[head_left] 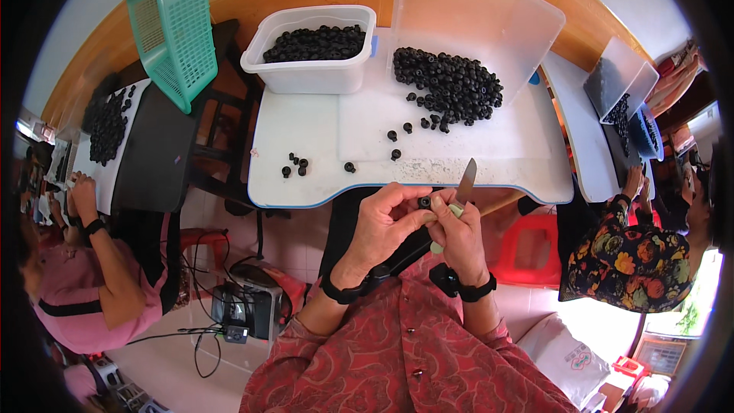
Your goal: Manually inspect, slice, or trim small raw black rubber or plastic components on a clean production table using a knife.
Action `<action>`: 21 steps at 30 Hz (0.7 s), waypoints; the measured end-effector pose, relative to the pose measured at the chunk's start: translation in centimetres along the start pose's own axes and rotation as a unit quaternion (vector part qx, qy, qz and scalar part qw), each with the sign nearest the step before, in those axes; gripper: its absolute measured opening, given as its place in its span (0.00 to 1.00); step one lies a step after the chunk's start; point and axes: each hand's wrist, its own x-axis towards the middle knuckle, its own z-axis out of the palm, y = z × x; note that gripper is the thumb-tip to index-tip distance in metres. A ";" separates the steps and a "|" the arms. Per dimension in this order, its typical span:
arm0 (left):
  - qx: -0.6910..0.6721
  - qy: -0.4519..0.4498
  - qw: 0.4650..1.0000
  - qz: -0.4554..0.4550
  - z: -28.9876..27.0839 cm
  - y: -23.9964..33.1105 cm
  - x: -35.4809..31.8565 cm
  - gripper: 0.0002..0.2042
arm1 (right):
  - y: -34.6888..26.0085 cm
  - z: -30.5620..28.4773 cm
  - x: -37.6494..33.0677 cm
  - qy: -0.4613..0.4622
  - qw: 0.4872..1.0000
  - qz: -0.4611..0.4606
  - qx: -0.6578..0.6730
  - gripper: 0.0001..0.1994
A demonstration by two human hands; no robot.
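The small black ring-shaped piece [423, 202] sits pinched between the fingertips of both hands, just below the near edge of the white tabletop [306, 153]. The left hand [386, 222] curls around it from the left, thumb and forefinger closed on the piece. The right hand [459, 233] meets it from the right, fingers wrapped on the pale green handle of a small knife [464, 183] whose grey blade points up and slightly right, over the near edge of the tabletop. The 2 hands press together, knuckles touching, both wrists wearing black bands, forearms rising from red patterned sleeves at the lower edge.

On the tabletop, 6 or so loose black pieces [297, 164] lie scattered near the near left part and the middle. A large heap of black pieces [451, 88] rests toward the far right part, against a clear plastic lid [474, 15] standing tilted at the far edge. A white rectangular tub [313, 50] full of the same black pieces sits at the far left corner. A green mesh basket [172, 34] leans on its side beyond the left edge.

At the left, another person in a pink top [76, 291] works at a separate table with black pieces; at the right, a person in a flowered top [627, 260] reaches toward another table.
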 end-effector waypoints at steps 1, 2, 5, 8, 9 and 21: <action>-0.001 0.001 1.000 -0.002 0.1 0.0 0.0 0.13 | 0.0 -0.1 0.0 -0.003 1.000 -0.001 0.004 0.10; -0.001 0.001 1.000 -0.003 0.1 0.0 0.1 0.13 | 0.0 -0.1 0.0 -0.006 1.000 -0.001 0.008 0.10; -0.009 -0.003 1.000 -0.009 0.3 -0.3 0.2 0.13 | 0.0 -0.5 0.2 -0.012 1.000 -0.003 0.026 0.09; -0.013 -0.002 1.000 -0.006 0.5 -0.6 0.4 0.13 | 0.0 -0.8 0.3 -0.017 1.000 -0.010 0.024 0.09; -0.007 -0.004 1.000 -0.003 0.5 -0.6 0.4 0.13 | 0.0 -0.9 0.3 -0.016 1.000 -0.009 0.026 0.09; 0.032 -0.033 0.999 0.019 1.7 -0.5 1.0 0.18 | 0.0 -1.8 0.8 0.026 0.998 -0.012 0.050 0.08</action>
